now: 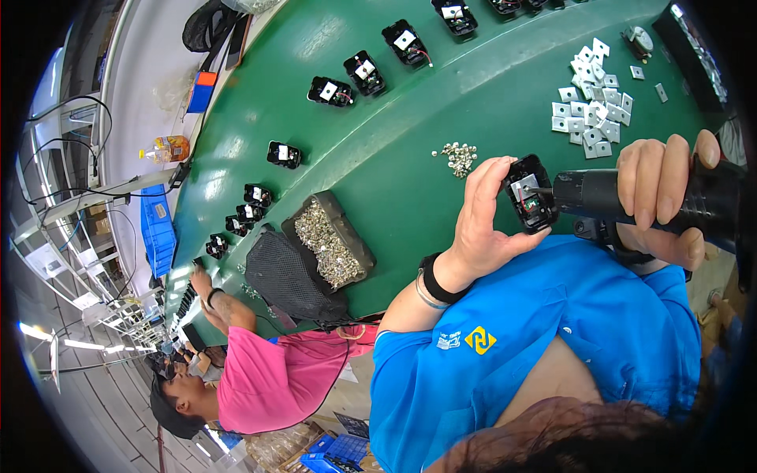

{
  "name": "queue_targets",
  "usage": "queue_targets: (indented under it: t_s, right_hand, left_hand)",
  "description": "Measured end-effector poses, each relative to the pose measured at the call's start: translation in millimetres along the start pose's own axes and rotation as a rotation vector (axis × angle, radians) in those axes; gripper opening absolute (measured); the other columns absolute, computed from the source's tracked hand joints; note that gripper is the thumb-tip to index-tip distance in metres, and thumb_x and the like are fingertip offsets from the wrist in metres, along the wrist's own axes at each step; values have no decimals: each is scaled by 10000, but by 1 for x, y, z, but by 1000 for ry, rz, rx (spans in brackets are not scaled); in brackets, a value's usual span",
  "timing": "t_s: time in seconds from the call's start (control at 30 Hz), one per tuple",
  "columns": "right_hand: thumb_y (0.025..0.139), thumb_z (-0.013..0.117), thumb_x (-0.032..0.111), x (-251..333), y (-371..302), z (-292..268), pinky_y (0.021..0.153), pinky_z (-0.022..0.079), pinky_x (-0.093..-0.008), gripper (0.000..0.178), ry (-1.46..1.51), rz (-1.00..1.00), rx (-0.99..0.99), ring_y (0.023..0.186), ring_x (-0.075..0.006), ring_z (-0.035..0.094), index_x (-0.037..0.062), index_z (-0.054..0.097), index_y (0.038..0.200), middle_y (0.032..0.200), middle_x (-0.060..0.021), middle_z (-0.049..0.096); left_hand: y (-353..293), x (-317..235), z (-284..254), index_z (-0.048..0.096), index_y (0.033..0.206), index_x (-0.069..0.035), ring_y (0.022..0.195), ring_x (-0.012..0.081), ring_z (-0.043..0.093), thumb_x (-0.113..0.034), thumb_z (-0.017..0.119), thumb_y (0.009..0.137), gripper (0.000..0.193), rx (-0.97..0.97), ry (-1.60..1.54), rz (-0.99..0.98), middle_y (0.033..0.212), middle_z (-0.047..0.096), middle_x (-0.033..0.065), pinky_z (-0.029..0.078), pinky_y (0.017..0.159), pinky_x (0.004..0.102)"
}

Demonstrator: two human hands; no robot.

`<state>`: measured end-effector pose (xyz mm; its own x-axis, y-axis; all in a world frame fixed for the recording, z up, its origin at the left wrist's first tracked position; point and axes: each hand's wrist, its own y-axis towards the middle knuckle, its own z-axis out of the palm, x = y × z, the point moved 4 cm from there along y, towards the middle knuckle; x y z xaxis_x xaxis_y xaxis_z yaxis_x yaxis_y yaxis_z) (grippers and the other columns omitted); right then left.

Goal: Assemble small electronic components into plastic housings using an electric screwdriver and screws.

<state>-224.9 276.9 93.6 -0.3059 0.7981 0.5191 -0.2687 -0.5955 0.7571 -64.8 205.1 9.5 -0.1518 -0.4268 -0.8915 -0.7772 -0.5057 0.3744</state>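
Green table (489, 102), silver plates (595, 106), loose fasteners (459, 160) near held housing (532, 209), fastener-filled tray (352, 234)

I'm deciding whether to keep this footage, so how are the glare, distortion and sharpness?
Head view: pale glare on the green table, ceiling lights blown out. Head view: the table's edge bends, the picture's corners go black. Head view: the black housing in the left hand looks fairly sharp; far lower-left details are too small to tell.
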Motion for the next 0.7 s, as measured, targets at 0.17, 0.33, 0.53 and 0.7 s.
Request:
queue_targets:
  t_s: [0.17,0.33,0.53,0.7]
  right_hand:
    - [693,644,277,-1,-1,0,536,411,-228,703,37,-55,-43,599,-114,508,60,224,1213,743,-11,481]
    - [694,654,268,9,0,-1,551,401,-228,705,79,-122,-117,591,-108,494,48,227,1211,734,-5,476]
    - [702,652,289,8,-1,-1,551,392,-239,689,-33,-13,-29,610,-111,492,39,262,1213,735,-4,472]
    - [667,653,261,5,-4,-11,557,398,-215,644,-36,-22,-12,620,-98,498,55,277,1147,747,-10,480]
  left_hand:
    - [-1,-1,0,193,1250,-11,1038,239,438,-11,742,528,907,-6,20,-29,1165,316,134,421,839,332]
    - [-2,2,4,208,1244,-9,1020,234,456,-5,737,525,892,14,105,-98,1149,345,135,423,835,329]
    - [-4,-1,-5,251,1229,-11,1035,242,427,-36,719,543,831,-44,137,-69,1126,351,138,413,825,318]
    - [-30,1,-63,339,1174,-9,1034,305,383,-59,707,522,750,-115,605,-183,1113,347,167,377,852,350]
